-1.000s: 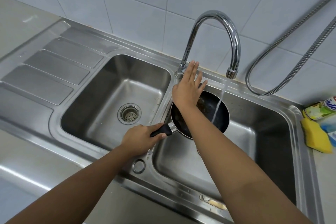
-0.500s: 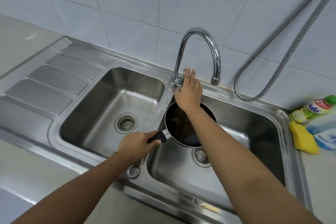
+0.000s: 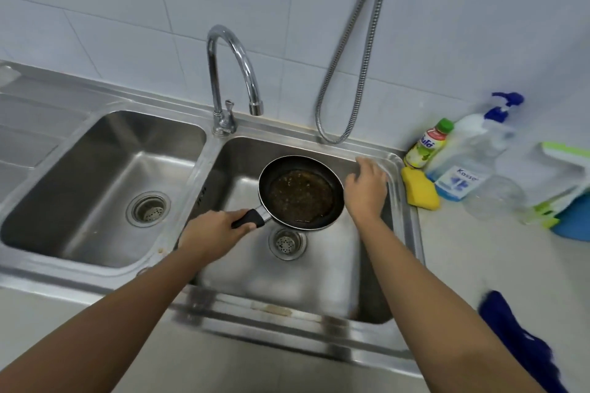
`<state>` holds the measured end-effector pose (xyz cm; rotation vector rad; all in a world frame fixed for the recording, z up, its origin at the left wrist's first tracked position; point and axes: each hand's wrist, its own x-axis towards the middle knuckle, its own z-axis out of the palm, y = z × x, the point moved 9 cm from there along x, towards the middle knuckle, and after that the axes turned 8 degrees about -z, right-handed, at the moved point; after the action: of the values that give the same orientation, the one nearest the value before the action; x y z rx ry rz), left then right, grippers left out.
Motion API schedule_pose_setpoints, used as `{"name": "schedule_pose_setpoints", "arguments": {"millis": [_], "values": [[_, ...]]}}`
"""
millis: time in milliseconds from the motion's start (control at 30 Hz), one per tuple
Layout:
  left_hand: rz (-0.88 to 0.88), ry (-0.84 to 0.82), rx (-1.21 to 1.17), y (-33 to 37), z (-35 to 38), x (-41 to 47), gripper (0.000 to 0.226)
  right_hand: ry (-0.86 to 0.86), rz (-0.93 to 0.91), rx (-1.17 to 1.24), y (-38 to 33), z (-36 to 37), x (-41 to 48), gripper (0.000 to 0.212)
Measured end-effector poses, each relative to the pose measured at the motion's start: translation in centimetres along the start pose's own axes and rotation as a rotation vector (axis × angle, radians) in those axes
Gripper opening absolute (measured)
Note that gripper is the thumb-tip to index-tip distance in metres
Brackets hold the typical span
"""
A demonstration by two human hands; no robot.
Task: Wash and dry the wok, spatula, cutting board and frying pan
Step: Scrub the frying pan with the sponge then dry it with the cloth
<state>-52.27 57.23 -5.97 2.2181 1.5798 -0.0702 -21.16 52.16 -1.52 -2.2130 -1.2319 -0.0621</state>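
A small black frying pan (image 3: 300, 193) with brown greasy water in it hangs level over the right sink basin (image 3: 287, 284). My left hand (image 3: 212, 234) grips its black handle from the left. My right hand (image 3: 365, 187) is over the basin's right side, just right of the pan's rim, fingers relaxed and holding nothing. The tap (image 3: 234, 73) stands behind the basins; no water runs from it. Wok, spatula and cutting board are out of view.
On the counter at right lie a yellow sponge (image 3: 419, 190), a green-capped soap bottle (image 3: 426, 145), a clear spray bottle (image 3: 469, 156), a glass (image 3: 493, 196), folded cloths (image 3: 565, 179) and a dark blue cloth (image 3: 523, 341). The left basin (image 3: 95, 188) holds nothing. A metal hose (image 3: 354, 51) hangs on the wall.
The water has stopped. My right hand left the tap lever and moved right, past the pan toward the sink's right rim. The view has swung to the right.
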Motion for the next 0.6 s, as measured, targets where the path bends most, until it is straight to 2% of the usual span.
{"name": "schedule_pose_setpoints", "arguments": {"millis": [133, 267, 367, 600], "values": [[0.004, -0.01, -0.012, 3.0, 1.3, 0.4, 0.048, -0.018, 0.221, -0.154, 8.9, -1.8, 0.8, 0.053], [0.01, -0.022, 0.02, 5.5, 2.3, 0.9, 0.047, -0.078, 0.409, -0.203, 15.3, -2.3, 1.2, 0.05], [0.026, -0.031, 0.06, 7.3, 2.8, 1.3, 0.045, -0.03, 0.41, -0.18, 17.0, -2.1, 1.3, 0.041], [0.021, -0.058, 0.107, 8.5, 4.1, 1.8, 0.043, -0.011, 0.394, -0.14, 16.1, -1.2, 0.2, 0.043]]}}
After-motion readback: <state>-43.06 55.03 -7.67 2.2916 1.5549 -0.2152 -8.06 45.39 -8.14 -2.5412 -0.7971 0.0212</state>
